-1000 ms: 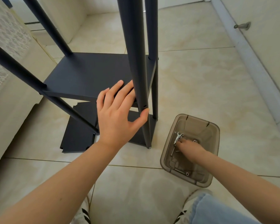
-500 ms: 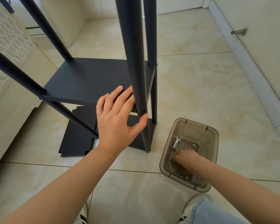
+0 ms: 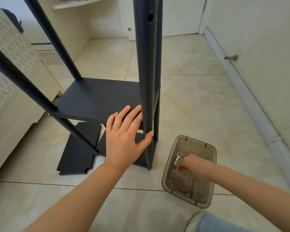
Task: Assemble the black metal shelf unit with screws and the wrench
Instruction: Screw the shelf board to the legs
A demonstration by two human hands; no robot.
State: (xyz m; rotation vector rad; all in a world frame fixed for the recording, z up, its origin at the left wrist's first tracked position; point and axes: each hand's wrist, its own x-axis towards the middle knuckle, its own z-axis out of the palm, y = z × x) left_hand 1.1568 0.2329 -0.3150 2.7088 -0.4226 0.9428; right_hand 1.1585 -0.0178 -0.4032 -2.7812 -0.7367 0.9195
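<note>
The black metal shelf unit point(image 3: 97, 97) stands on the tiled floor with four posts rising from one mounted shelf. My left hand point(image 3: 124, 141) lies flat on the shelf's near right corner, thumb against the near right post point(image 3: 145, 81). My right hand point(image 3: 191, 166) is inside the brown see-through plastic bin point(image 3: 206, 148), fingers curled over its contents; what they hold is hidden. A small silver wrench point(image 3: 177, 159) and screws point(image 3: 187, 196) lie in the bin beside the hand.
Two loose black shelf panels point(image 3: 77, 158) lie on the floor under the unit. A cream cabinet with a lace cover point(image 3: 10, 67) stands at the left. A white wall with a door stop point(image 3: 231, 58) runs along the right. My knee in jeans point(image 3: 213, 223) shows at the bottom.
My right hand has shifted back within the bin and curled its fingers near the wrench. My left hand stays on the shelf corner. The camera has tilted up.
</note>
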